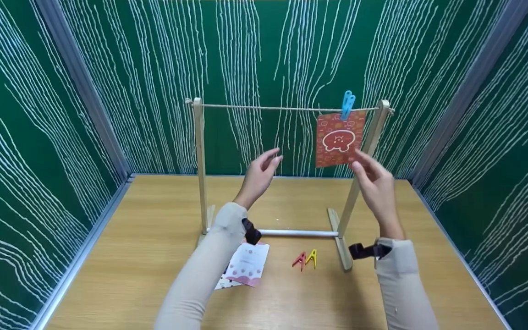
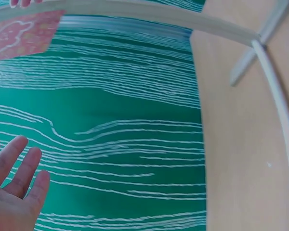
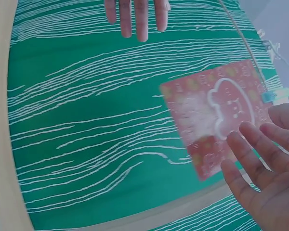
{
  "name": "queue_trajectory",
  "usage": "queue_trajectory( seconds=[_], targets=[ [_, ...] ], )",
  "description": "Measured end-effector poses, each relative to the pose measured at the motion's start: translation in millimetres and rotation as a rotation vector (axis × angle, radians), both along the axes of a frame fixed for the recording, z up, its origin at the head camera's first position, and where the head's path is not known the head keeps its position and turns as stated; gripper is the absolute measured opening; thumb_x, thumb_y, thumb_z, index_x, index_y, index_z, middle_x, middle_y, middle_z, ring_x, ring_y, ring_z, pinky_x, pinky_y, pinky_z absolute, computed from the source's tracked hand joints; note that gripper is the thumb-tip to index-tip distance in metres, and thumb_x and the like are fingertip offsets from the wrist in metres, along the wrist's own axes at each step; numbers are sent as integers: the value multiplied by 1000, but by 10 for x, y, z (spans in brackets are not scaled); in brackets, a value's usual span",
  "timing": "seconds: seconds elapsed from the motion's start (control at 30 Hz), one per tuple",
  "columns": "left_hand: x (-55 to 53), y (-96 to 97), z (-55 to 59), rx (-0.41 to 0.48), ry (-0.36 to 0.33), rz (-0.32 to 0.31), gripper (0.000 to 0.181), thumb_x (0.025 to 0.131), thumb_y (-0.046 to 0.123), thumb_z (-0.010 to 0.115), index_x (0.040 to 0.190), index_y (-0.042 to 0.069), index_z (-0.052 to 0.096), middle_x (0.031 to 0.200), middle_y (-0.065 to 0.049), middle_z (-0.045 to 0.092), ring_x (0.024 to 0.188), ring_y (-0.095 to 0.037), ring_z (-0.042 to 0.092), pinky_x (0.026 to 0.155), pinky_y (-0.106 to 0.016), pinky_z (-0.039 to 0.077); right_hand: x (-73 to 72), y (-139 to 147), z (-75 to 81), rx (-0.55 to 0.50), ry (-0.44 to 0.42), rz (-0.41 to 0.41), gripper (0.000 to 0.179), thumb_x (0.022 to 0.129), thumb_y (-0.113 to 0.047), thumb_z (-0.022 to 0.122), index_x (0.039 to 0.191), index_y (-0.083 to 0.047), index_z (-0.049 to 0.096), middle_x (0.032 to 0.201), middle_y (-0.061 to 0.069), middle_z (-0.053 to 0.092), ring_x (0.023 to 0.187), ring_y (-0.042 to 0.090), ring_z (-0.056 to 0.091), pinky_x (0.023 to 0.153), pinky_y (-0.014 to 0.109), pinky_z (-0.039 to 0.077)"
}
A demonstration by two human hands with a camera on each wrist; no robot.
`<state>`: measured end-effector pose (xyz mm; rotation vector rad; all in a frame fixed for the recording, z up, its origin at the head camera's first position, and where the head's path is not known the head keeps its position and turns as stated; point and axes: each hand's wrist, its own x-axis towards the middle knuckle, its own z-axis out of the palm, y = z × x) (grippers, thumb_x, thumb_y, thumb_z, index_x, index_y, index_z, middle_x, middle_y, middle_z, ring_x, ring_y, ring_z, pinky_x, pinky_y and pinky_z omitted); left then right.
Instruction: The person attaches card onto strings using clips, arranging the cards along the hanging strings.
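Observation:
A red card point(image 1: 339, 142) with a white-outlined bear face hangs from the string point(image 1: 264, 108), held by a blue clothespin point(image 1: 347, 105) near the right post. My right hand point(image 1: 376, 183) is at the card's lower right corner, its fingers loosely extended; whether they touch the card I cannot tell. In the right wrist view those fingers point(image 3: 253, 161) overlap the card's edge. Left of the card, my left hand point(image 1: 260, 173) hovers below the string with relaxed fingers and holds nothing. The left wrist view shows its fingers point(image 2: 24, 173) spread apart.
Wooden posts point(image 1: 200, 165) stand on feet on the table point(image 1: 149, 220), joined low by a white bar point(image 1: 298, 233). A red clothespin point(image 1: 299, 260) and a yellow clothespin point(image 1: 311, 258) lie in front. Overlapping printed cards point(image 1: 249, 263) lie partly under my left forearm. Green walls point(image 1: 241, 68) surround the table.

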<state>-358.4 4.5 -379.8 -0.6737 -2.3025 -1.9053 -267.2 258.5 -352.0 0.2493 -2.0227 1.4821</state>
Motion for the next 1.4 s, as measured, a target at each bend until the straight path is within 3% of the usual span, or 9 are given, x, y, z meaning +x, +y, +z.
queue_trajectory(
  seconds=[0.13, 0.4, 0.7, 1.0, 1.13, 1.23, 1.4],
  targets=[
    [-9, -97, -231, -35, -21, 31, 40, 103, 31, 44, 140, 17, 48, 134, -6, 59, 124, -17, 55, 106, -35, 43, 14, -2, -197, 9, -88, 0, 38, 97, -9, 54, 134, 1, 51, 121, 24, 62, 94, -5, 59, 85, 10, 47],
    [5, -314, -710, -72, -69, 101, 38, 102, 23, 46, 137, 9, 52, 127, -14, 63, 121, -26, 58, 103, -42, 44, -16, 52, -632, 4, -246, 12, 43, 99, -26, 52, 138, -6, 49, 124, 19, 60, 96, -3, 58, 86, 11, 46],
    [103, -566, -1202, -114, -171, 135, 40, 101, 26, 49, 135, 5, 53, 127, -17, 62, 120, -30, 57, 103, -44, 44, 17, 6, -1054, -35, -417, 16, 46, 99, -26, 52, 140, -5, 47, 130, 20, 57, 99, 3, 58, 86, 11, 45],
    [260, -762, -1570, -116, -259, 143, 42, 101, 25, 48, 136, 1, 50, 129, -22, 59, 122, -34, 54, 102, -45, 44, 39, -75, -1489, -55, -502, 8, 44, 99, -22, 53, 136, 2, 48, 128, 25, 58, 93, 2, 61, 81, 13, 47],
    [330, -869, -1713, -122, -325, 165, 41, 101, 23, 48, 135, 1, 50, 131, -22, 56, 121, -34, 54, 100, -44, 46, 50, -110, -1710, -47, -511, 9, 43, 98, -18, 54, 134, 6, 49, 125, 28, 59, 95, 14, 65, 79, 16, 50],
    [365, -941, -1813, -162, -339, 203, 39, 101, 22, 48, 131, -3, 53, 127, -22, 59, 117, -34, 56, 97, -44, 48, 66, -128, -1861, -42, -546, 5, 42, 99, -16, 53, 134, 6, 49, 125, 28, 58, 101, 25, 65, 83, 23, 52],
    [413, -1021, -1955, -215, -349, 247, 37, 99, 24, 51, 122, -4, 59, 118, -20, 64, 111, -33, 60, 95, -43, 49, 118, -170, -2078, -65, -680, 1, 41, 101, -17, 47, 137, 3, 47, 126, 26, 56, 109, 31, 59, 91, 35, 51]
  ],
)
